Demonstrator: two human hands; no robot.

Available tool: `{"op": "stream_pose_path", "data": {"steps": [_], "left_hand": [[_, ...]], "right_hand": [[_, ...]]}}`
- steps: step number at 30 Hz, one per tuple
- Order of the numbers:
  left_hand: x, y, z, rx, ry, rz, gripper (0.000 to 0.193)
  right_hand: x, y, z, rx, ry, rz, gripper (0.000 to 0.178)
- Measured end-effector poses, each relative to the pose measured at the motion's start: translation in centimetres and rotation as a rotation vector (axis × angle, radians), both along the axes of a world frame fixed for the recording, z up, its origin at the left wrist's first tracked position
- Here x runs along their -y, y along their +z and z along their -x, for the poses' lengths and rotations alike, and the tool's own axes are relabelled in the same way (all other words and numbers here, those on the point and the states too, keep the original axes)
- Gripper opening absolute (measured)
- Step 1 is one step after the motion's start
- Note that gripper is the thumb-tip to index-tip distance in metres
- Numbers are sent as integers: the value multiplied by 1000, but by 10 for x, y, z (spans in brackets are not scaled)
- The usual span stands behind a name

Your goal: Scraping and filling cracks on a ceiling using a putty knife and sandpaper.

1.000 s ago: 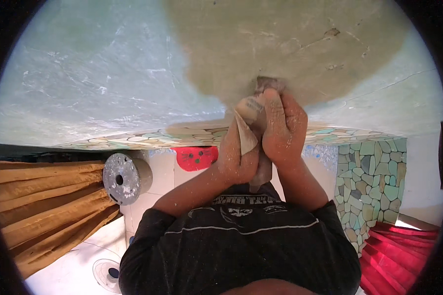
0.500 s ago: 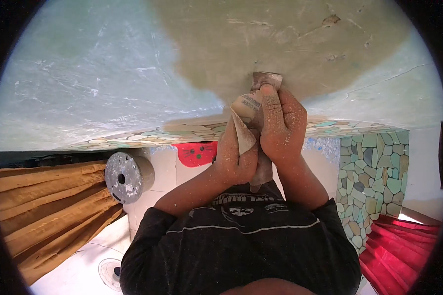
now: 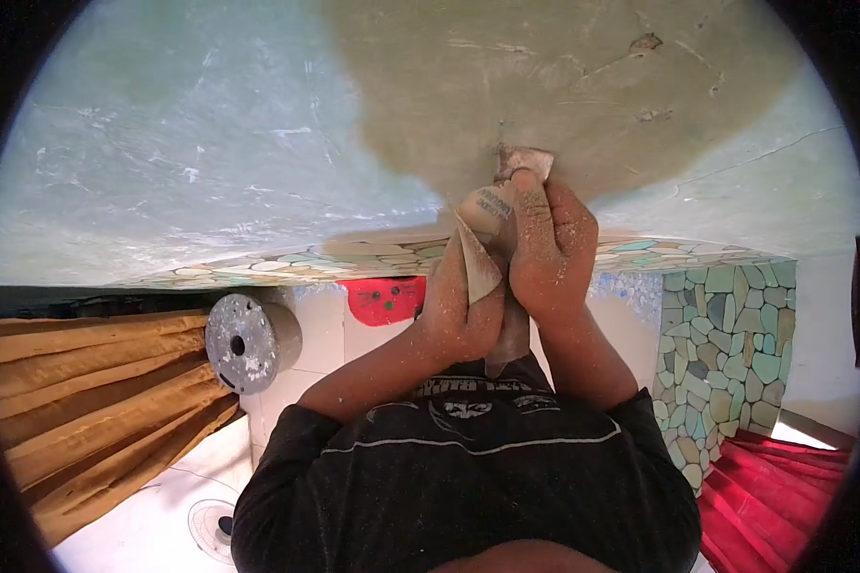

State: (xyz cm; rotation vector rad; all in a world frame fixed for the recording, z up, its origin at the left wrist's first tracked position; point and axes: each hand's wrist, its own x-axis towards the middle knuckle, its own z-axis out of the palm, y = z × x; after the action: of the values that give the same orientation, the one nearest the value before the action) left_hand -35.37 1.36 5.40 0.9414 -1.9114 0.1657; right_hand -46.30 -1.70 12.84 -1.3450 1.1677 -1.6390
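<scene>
Both hands are close together in front of a painted wall. My right hand (image 3: 554, 244) is closed, its thumb pressing on a small dark, dusty piece of sandpaper (image 3: 527, 160) at the wall surface. Just left of it, my left hand (image 3: 454, 310) is closed round a curled sheet of sandpaper (image 3: 487, 205) with a beige printed back. One corner folds over the fingers, and a brownish strip hangs below the hand. Whether the small piece and the sheet are joined is hidden by the fingers. Pale dust covers the fingers and wrists.
The wall has a large olive-brown patch (image 3: 564, 86) amid pale blue-green paint (image 3: 191, 143), with scratches and chips. Around lie a grey paint-splashed spool (image 3: 244, 344), brown curtain cloth (image 3: 105, 392), a stone mosaic strip (image 3: 726, 334), a red curtain (image 3: 774, 497) and a fan (image 3: 212, 530).
Both hands and the sandpaper have shifted slightly right and down in the picture. The view of the wall has shifted a little too. The grip of both hands stays the same.
</scene>
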Motion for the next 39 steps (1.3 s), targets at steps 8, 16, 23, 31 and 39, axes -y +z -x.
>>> {"op": "stream_pose_path", "data": {"steps": [8,16,23,31,39], "left_hand": [[-2,17,0,-410,-346,-468,46],[3,8,2,-350,-215,-293,48],[10,38,-2,-482,-379,-333,48],[5,30,-2,-653,-513,-549,46],[10,32,2,-678,-540,-462,44]], "right_hand": [[-1,0,-1,-10,2,-4,22],[1,3,2,-62,27,21,22],[5,35,-2,11,51,38,23],[3,25,-3,-53,6,92,23],[0,24,-4,-1,31,57,23]]}}
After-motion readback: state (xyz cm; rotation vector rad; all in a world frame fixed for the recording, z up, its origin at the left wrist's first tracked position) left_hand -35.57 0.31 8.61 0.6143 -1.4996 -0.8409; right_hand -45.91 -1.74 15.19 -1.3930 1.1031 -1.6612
